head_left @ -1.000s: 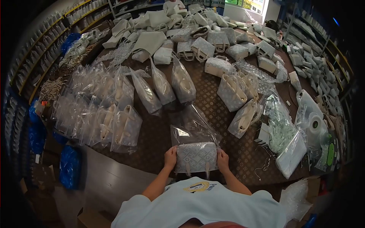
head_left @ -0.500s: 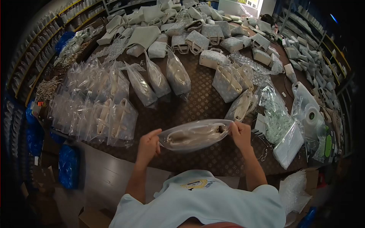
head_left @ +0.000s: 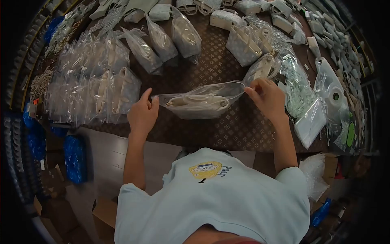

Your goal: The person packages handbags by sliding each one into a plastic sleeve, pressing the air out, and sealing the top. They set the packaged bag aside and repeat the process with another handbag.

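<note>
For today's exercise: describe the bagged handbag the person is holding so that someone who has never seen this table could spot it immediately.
Start at the big brown patterned table and find its near edge, just ahead of the person's pale shirt. There, a clear plastic bag with a pale handbag inside is stretched between the left hand and right hand. Unlike the other bagged handbags resting on the table, it is held by both ends.

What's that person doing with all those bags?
A person holds a clear plastic bag with a pale handbag inside, stretched between both hands above a brown patterned table. The left hand pinches one end and the right hand the other. Many bagged handbags stand in rows at the left.
</note>
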Demonstrator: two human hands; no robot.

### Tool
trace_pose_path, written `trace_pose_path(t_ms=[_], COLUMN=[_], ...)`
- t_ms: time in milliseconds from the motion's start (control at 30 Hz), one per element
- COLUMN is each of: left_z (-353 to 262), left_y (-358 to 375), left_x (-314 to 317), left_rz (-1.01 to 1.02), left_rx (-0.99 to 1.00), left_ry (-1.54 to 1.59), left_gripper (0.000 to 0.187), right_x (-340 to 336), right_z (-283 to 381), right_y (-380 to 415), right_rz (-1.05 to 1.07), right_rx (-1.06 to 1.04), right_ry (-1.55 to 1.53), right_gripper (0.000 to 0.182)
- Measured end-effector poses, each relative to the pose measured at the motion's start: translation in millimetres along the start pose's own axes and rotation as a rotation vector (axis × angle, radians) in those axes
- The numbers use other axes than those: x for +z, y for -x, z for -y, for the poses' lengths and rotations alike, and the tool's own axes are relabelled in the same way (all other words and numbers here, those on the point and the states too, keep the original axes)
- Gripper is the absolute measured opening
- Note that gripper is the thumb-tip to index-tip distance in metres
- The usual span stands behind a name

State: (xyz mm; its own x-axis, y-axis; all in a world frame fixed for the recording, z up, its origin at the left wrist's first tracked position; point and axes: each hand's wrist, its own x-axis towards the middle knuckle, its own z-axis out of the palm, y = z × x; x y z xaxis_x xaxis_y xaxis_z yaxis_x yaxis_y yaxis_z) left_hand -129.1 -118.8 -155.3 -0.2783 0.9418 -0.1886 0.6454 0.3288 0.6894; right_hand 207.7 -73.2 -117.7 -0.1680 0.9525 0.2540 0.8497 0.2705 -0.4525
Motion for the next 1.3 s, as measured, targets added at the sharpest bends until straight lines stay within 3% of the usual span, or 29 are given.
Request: trace_pose_path(t_ms=[33, 67, 100, 167, 233, 300, 400, 467, 667, 767, 833, 967, 1067, 1300], left_z=[-9.9, -16.6, -20.7, -29.1, -21.0, -18.2, -9.4, -4.1, -16.2, -2.9, 0.1, 0.6, -0.3, 6.6], left_y=[10.1, 16.1, 15.8, 10.5, -2.2, -8.7, -18.2, -28.0, -7.4, -13.6, -12.4, -9.3, -6.7, -7.5], left_x=[-6.3, -8.1, -4.2, 1.6, 9.1, 6.8, -9.5, -15.6, -38.4, -28.4, -26.3, -21.9, -20.8, -23.3], left_rz=[-0.19, -0.381, -0.375, -0.128, -0.076, -0.021, 0.038, -0.064, 0.027, 0.035, 0.035, 0.034, 0.04, 0.036], left_rx=[0.311, 0.623, 0.629, 0.924, 0.932, 0.943, 0.86, 0.828, 0.772, 0.73, 0.732, 0.715, 0.723, 0.669], left_ry=[-0.216, -0.427, -0.424, -0.355, -0.389, -0.422, -0.496, -0.576, -0.584, -0.579, -0.57, -0.534, -0.548, -0.54], left_gripper=[0.036, 0.038, 0.038, 0.041, 0.037, 0.033, 0.02, 0.007, 0.002, 0.002, 0.004, 0.01, 0.012, 0.014], right_x=[3.0, 7.1, 10.4, 32.6, 36.3, 25.3, 20.6, 17.1, 5.8, 11.0, 8.3, 28.2, 43.5, 55.9], right_z=[4.3, 8.0, 8.8, -4.8, -9.3, -14.9, -31.8, -31.0, -33.7, -41.6, -46.6, -65.3, -65.4, -63.1], right_y=[0.2, -1.3, -3.1, -13.4, -24.6, -31.2, -29.7, -29.8, -21.5, -17.9, -9.0, 3.6, 6.1, 7.5], right_rz=[-0.004, -0.038, -0.069, 0.031, 0.124, 0.454, 0.332, 0.334, 0.278, 0.319, 0.156, 0.102, 0.126, -0.033], right_rx=[0.011, -0.226, -0.465, -0.472, -0.484, -0.383, -0.426, -0.447, -0.452, -0.449, -0.185, -0.218, -0.135, -0.31], right_ry=[0.002, -0.011, -0.023, 0.001, 0.021, 0.168, 0.231, 0.207, 0.044, -0.147, -0.669, -0.52, -0.589, -0.466], right_gripper=[0.017, 0.016, 0.017, 0.018, 0.019, 0.016, 0.01, 0.01, 0.009, 0.012, 0.024, 0.03, 0.023, 0.01])
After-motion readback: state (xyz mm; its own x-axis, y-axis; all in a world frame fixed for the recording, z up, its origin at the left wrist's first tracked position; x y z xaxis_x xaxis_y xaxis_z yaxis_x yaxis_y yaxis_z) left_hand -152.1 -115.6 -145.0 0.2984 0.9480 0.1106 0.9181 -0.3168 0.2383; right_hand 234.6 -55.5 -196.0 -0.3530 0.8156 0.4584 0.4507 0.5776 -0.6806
